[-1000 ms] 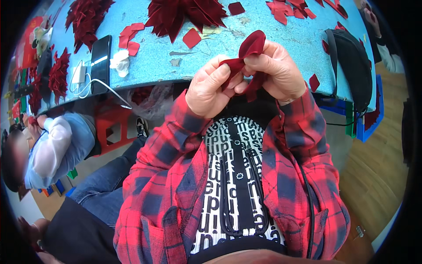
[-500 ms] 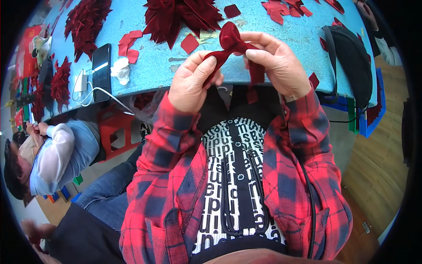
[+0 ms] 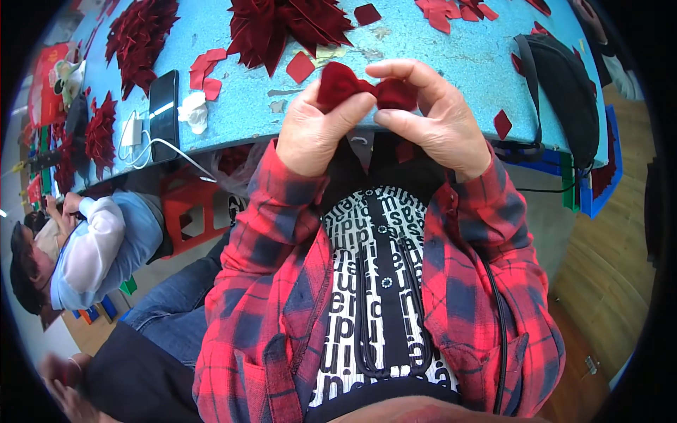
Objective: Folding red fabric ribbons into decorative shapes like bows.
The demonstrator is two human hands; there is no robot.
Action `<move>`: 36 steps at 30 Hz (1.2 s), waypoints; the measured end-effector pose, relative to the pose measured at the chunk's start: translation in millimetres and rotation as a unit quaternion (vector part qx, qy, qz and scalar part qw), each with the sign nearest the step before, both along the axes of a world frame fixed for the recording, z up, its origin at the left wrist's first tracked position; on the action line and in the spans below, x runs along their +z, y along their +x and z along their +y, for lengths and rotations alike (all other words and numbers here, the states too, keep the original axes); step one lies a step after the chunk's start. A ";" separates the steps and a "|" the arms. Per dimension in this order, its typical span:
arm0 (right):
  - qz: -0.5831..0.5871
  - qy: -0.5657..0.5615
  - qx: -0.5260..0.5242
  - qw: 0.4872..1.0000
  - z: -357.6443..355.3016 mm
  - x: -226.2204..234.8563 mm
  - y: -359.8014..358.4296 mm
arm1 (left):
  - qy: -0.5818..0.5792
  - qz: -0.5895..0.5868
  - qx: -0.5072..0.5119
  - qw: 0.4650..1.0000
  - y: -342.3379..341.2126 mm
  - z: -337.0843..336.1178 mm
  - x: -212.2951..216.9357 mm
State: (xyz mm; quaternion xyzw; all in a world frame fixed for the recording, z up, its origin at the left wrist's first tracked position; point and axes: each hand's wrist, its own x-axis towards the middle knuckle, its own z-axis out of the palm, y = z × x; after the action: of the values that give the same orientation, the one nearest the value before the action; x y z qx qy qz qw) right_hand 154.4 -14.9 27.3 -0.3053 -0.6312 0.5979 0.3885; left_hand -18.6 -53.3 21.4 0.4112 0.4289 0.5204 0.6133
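Note:
A dark red velvet bow (image 3: 341, 83) is held up over the table's near edge, its two loops out to the sides. My left hand (image 3: 309, 134) pinches it, thumb tip close to the centre knot. My right hand (image 3: 446, 125) curls around the other loop, with thumb below and forefinger raised above it; its remaining fingers are partly behind the velvet. Just beyond the hands lies a red fabric square (image 3: 300, 68), and behind it a large heap of dark red velvet bows or ribbon pieces (image 3: 278, 32).
The blue table (image 3: 240, 120) carries a second velvet pile (image 3: 141, 46), a black phone (image 3: 163, 113), a white charger (image 3: 131, 132) with cable, and crumpled tissue (image 3: 193, 113). A black bag (image 3: 564, 99) sits on the right. Another person (image 3: 106, 247) is seated at left.
The bow has turned from upright, tails hanging, to lying sideways between my hands. My left hand has shifted to its middle, and my right forefinger has lifted off the knot.

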 end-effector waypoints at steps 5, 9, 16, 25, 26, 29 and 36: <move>-0.004 -0.051 -0.039 0.998 3.0 3.8 18.2 | -0.032 -0.120 0.013 0.992 2.6 4.4 -15.1; -0.096 -0.001 -0.024 0.995 12.7 5.7 31.5 | -0.021 -0.097 0.010 0.995 9.2 5.8 -13.6; -0.051 -0.024 -0.030 0.998 9.7 4.7 27.0 | 0.055 0.000 0.030 0.998 27.2 9.0 0.1; -0.155 0.409 -0.108 0.893 19.0 2.7 26.2 | 0.070 0.064 0.049 0.994 24.7 13.0 -16.1; -0.179 0.518 -0.127 0.827 20.5 1.5 25.6 | 0.066 0.066 0.045 0.995 24.5 13.5 -17.4; -0.141 0.265 -0.141 0.943 8.5 0.6 18.0 | 0.052 0.008 0.033 0.998 24.3 13.6 -18.7; 0.052 -0.076 -0.084 0.992 8.6 -9.3 7.6 | -0.008 -0.140 0.020 0.990 33.8 14.7 -14.5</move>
State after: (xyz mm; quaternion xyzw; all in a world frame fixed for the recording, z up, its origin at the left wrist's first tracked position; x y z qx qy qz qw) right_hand 162.0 -6.3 18.0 -0.3548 -0.5350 0.6242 0.4453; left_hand 15.2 -38.6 6.9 0.3212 0.3513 0.5811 0.6601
